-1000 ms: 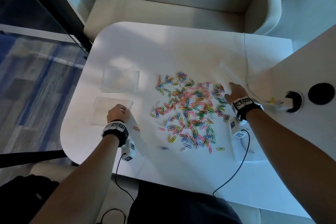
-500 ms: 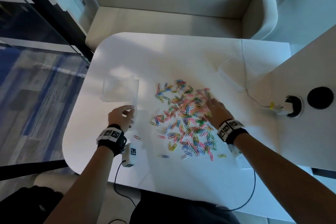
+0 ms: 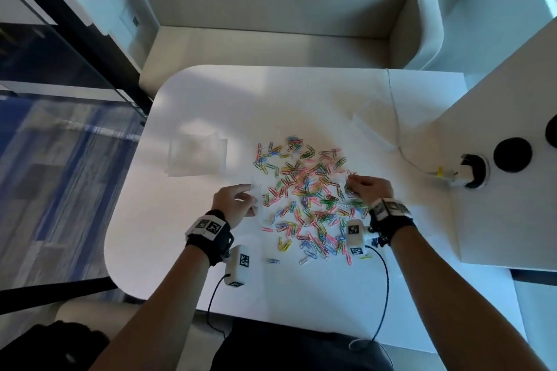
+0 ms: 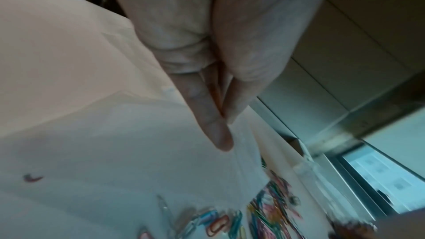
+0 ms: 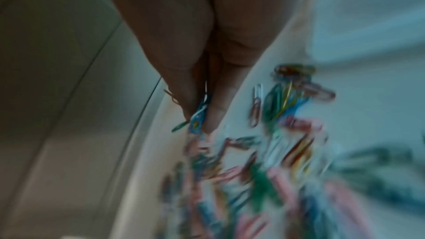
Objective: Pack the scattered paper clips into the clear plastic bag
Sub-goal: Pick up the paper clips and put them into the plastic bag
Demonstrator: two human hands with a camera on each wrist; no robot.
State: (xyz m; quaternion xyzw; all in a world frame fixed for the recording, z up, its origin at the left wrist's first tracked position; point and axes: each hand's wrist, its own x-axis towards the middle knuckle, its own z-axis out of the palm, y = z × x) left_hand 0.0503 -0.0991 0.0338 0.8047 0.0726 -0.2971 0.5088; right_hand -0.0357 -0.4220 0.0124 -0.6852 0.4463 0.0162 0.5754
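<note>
Thin clear plastic bag (image 3: 255,199) — limp, slippery — pinched at its edge by the left hand (image 3: 232,205); the right hand (image 3: 372,190) pinches a few light paper clips (image 3: 351,174).

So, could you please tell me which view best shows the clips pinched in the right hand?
The right wrist view: the clips sit close-up between the right hand's fingertips. The head view shows them tiny; the left wrist view shows none held.

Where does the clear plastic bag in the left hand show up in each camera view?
Head: clear plastic bag left of centre, pinched by the left hand.
Left wrist: the bag fills the middle, hanging below the fingertips.
Right wrist: not in it.
Shared landmark: the pile of paper clips.
</note>
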